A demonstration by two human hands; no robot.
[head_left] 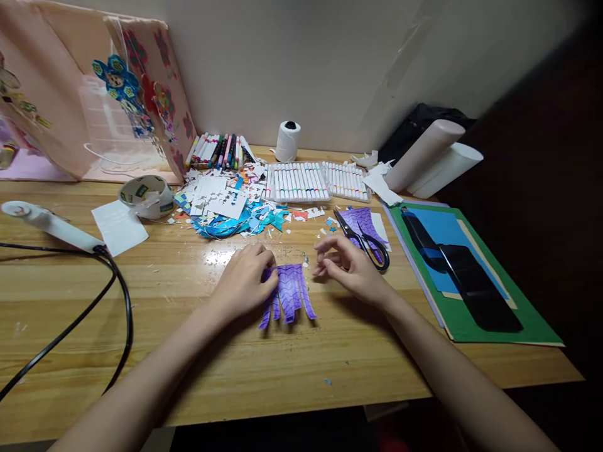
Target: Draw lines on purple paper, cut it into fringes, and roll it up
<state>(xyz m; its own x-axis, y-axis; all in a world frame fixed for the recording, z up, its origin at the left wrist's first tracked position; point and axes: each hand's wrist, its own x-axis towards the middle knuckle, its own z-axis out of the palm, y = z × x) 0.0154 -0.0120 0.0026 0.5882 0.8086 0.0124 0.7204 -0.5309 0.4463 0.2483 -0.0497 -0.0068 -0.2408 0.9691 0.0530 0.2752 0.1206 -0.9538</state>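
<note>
My left hand (247,276) is closed on the upper left edge of a purple paper (288,282) marked with dark wavy lines. The lower part of this paper is cut into strips that hang toward me like a fringe. To its right, my right hand (349,269) hovers over the table with bent fingers, thumb apart, holding nothing. Just behind that hand, black-handled scissors (362,240) lie partly on another purple paper piece (357,218). The left fingertips are partly hidden by the hand itself.
Paper scraps (219,207) are heaped behind my hands, beside trays of markers (296,181) and a thread spool (287,141). A tape roll (147,196), a glue gun (51,227) and its black cable (128,314) lie left. A phone (480,289) rests on green sheets (522,326).
</note>
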